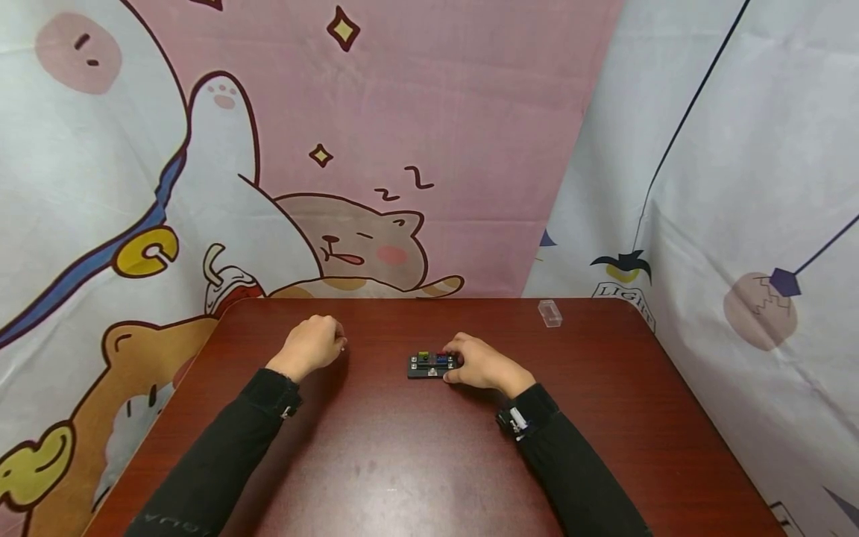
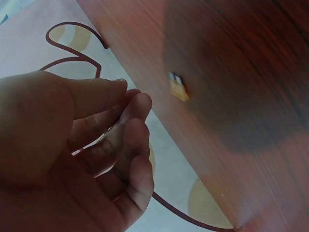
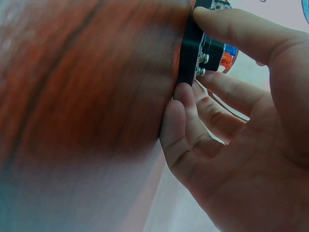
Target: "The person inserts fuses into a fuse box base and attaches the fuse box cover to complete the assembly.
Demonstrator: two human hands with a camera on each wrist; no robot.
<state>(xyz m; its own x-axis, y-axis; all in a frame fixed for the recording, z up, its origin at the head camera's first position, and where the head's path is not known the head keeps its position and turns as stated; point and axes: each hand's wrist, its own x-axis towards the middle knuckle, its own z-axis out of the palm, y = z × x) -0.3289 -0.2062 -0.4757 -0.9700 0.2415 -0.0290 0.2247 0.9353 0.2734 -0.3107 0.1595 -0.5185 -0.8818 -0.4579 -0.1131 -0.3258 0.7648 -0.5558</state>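
A black fuse block (image 1: 421,371) with several coloured blade fuses sits on the table. My right hand (image 1: 482,364) grips its right end, with the thumb and fingers on opposite sides. In the right wrist view, screws and blue and orange fuses (image 3: 226,59) show between thumb and fingers. To the left, my left hand (image 1: 312,347) is held over the table, its fingers loosely bent and nothing visible in them. Past its fingertips in the left wrist view lies a small yellow blade fuse (image 2: 178,91) with two metal prongs, beside the hand's shadow.
Near the back right edge of the brown table (image 1: 389,447) stands a small clear plastic box (image 1: 550,313). Printed cloth (image 1: 470,112) hangs right behind the table and along its right side.
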